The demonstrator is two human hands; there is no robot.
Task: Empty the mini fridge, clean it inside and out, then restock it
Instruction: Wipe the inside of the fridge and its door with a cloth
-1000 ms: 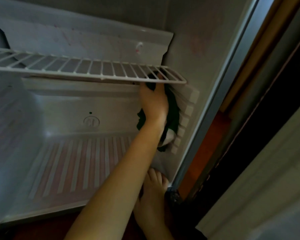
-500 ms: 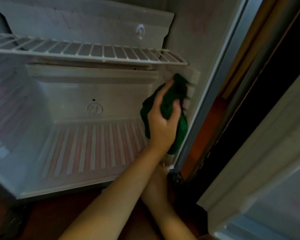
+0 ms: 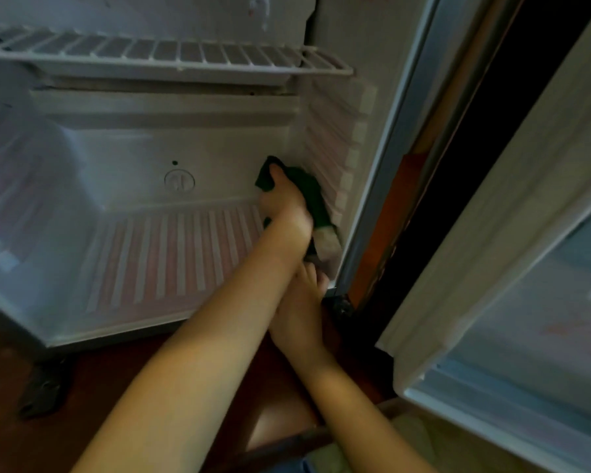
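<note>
The mini fridge (image 3: 171,254) stands open with nothing stored inside it. My left hand (image 3: 287,209) grips a dark green cloth (image 3: 309,189) and presses it low against the ribbed right inner wall (image 3: 335,138), near the back corner. A pale end of the cloth hangs below my wrist. Beneath the left forearm, my right hand (image 3: 301,308) rests with straight fingers on the fridge's front bottom right corner.
A white wire shelf (image 3: 157,56) spans the fridge just above the working area. The open fridge door (image 3: 526,233) stands close on the right. The fridge sits on a dark red-brown floor (image 3: 116,370), and my knee shows at the bottom.
My left hand has carried the cloth down the right wall, from just under the wire shelf to near the fridge floor. The right hand has stayed at the bottom corner.
</note>
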